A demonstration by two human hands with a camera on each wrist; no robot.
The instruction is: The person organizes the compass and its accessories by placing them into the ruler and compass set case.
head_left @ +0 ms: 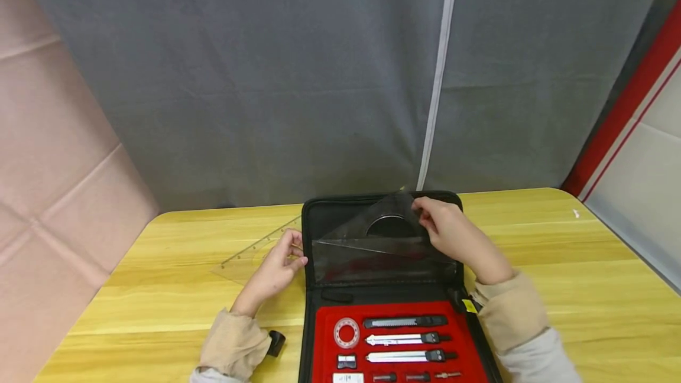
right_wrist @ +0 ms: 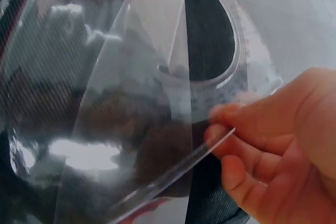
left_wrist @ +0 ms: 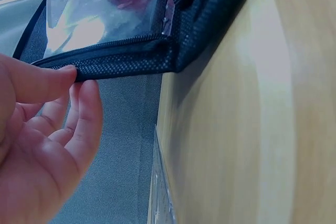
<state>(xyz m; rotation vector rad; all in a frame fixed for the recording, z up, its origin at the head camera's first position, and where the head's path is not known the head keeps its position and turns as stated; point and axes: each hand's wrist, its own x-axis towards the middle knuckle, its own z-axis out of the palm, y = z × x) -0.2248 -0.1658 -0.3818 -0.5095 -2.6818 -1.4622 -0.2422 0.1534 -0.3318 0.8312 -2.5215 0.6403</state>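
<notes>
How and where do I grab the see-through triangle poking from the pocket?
Pinch the set square by its upper right edge, probably best from the right: that part sticks out of the clear pocket; the lower part looks tucked inside.

Two hands [head_left: 273,270] [head_left: 451,230], two triangles [head_left: 353,224] [head_left: 246,257], one case [head_left: 385,295]

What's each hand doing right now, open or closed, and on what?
Left hand: closed, pinching the edge of the black case lid.
Right hand: closed, pinching the clear triangle ruler near one edge.
</notes>
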